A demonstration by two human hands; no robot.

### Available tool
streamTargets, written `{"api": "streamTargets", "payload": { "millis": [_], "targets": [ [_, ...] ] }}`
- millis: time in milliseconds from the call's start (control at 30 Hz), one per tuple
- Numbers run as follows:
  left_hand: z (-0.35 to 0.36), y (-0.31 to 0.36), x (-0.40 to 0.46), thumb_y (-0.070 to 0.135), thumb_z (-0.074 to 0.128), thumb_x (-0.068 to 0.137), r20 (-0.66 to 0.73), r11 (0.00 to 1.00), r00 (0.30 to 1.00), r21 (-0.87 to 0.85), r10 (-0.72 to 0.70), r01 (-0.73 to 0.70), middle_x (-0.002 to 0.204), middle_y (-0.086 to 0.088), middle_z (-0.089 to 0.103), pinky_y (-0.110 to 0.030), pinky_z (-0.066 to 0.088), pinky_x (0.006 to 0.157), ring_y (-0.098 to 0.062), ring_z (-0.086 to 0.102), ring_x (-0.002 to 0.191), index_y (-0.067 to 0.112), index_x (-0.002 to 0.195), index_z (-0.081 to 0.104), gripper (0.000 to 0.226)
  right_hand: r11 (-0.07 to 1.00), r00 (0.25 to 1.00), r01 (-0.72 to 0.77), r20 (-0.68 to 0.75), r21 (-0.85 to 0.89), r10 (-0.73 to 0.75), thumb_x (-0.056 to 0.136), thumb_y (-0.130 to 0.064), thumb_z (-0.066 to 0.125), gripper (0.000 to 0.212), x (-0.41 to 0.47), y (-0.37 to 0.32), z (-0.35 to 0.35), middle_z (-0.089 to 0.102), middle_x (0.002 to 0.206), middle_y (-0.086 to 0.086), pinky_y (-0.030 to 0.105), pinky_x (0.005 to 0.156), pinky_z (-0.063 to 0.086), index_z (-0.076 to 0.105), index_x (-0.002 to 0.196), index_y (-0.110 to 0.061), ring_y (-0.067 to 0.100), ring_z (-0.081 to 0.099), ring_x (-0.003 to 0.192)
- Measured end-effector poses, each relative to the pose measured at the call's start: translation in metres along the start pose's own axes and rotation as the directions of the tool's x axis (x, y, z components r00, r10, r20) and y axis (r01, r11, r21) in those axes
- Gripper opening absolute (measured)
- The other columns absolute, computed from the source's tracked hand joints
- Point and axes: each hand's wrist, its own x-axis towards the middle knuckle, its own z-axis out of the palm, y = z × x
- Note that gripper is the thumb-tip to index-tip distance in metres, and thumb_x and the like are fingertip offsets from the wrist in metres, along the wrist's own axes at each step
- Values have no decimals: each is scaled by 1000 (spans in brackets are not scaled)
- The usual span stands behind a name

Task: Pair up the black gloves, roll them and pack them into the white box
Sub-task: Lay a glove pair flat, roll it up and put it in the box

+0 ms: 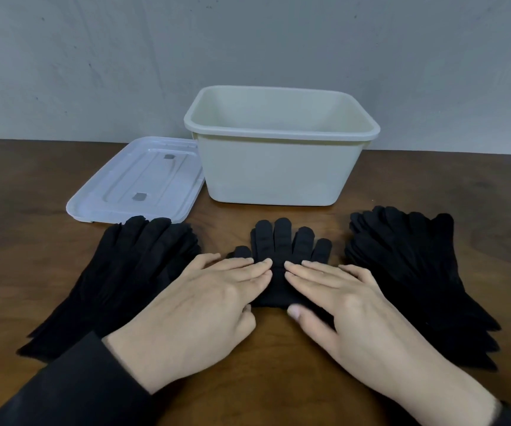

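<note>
both hands (278,290) lie flat, fingers spread, on soft black knit gloves (283,241); smooth white box (272,176) behind.

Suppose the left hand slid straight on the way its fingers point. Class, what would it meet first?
The left hand points rightward across the middle glove, so it would likely meet the fingertips of the right hand first; only a narrow strip of glove separates them.

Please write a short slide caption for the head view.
Both hands press gloves flat before an open white box.
</note>
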Motion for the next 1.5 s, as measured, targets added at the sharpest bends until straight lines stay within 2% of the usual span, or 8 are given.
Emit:
{"api": "streamTargets", "payload": {
  "millis": [300, 467, 633, 833, 967, 1167, 1300, 1500],
  "targets": [
    [-2, 0, 4, 54, 45, 97, -122, 985, 991, -167, -61, 40, 135, 33, 47, -9, 13, 109, 20, 25, 117, 47, 142, 43, 46, 986, 994, -67, -79, 151, 80, 95, -57, 44, 34, 2, -4, -2, 47, 125, -40, 13, 107, 23, 52, 127, -49, -31, 20, 119],
    [-8, 3, -1, 58, 47, 93, -105, 900, 977, -416, -188, 129, 105, 27, 63, -16, 41, 95, 10, 50, 107, 54, 121, 57, 31, 927, 984, -135, -63, 349, 167, 91, -60, 48, 27, 2, -5, -4, 63, 105, -25, 22, 84, 46, 51, 118, -52, 1, 51, 109],
    [-5, 7, 1, 46, 54, 95, -133, 784, 944, -598, -303, 167, 109, 32, 69, -14, 48, 96, 16, 58, 106, 43, 125, 65, 32, 800, 956, -164, -106, 577, 273, 93, -38, 62, 14, 4, -7, -7, 70, 100, -25, 12, 82, 51, 67, 106, -42, -8, 63, 99],
    [0, 5, 5, 42, 59, 95, -165, 850, 917, -462, -363, 253, 83, 21, 61, -3, 41, 75, 6, 57, 79, 46, 129, 60, 35, 857, 937, -212, -153, 469, 315, 89, -40, 67, 20, 8, -5, -1, 60, 76, -10, 10, 63, 39, 56, 106, -43, 0, 52, 60],
    [-2, 3, 7, 38, 56, 97, -144, 937, 948, -253, -283, 241, 74, 21, 46, -4, 36, 72, 0, 50, 76, 41, 133, 58, 36, 961, 942, -168, -252, 218, 222, 88, -38, 63, 15, 8, -3, 4, 51, 90, -20, 30, 86, 40, 55, 100, -43, -2, 46, 97],
    [-10, 5, 0, 24, 49, 94, -302, 968, 938, -231, -170, 101, 108, 21, 56, -24, 49, 87, -4, 55, 98, 31, 119, 66, 31, 998, 946, -62, -316, 26, 67, 89, -16, 67, 20, 8, -1, 8, 58, 109, -16, 33, 91, 37, 76, 99, -30, 11, 55, 104],
    [-3, 15, 2, 49, 44, 93, -135, 997, 991, -71, 4, -14, 136, 16, 54, -31, 43, 103, -4, 48, 123, 31, 135, 57, 48, 1000, 984, -11, -179, 18, 14, 92, -30, 44, 38, 2, -2, 0, 56, 122, -22, 27, 105, 30, 72, 117, -28, -1, 49, 119],
    [2, 12, 5, 53, 43, 92, -151, 988, 987, -148, -58, 35, 125, 25, 60, -25, 39, 103, 5, 48, 118, 38, 128, 61, 42, 1000, 997, 2, -83, -11, -3, 92, -59, 43, 44, -2, -1, -3, 51, 129, -31, 30, 108, 35, 57, 130, -41, -9, 41, 126]
  ]
}}
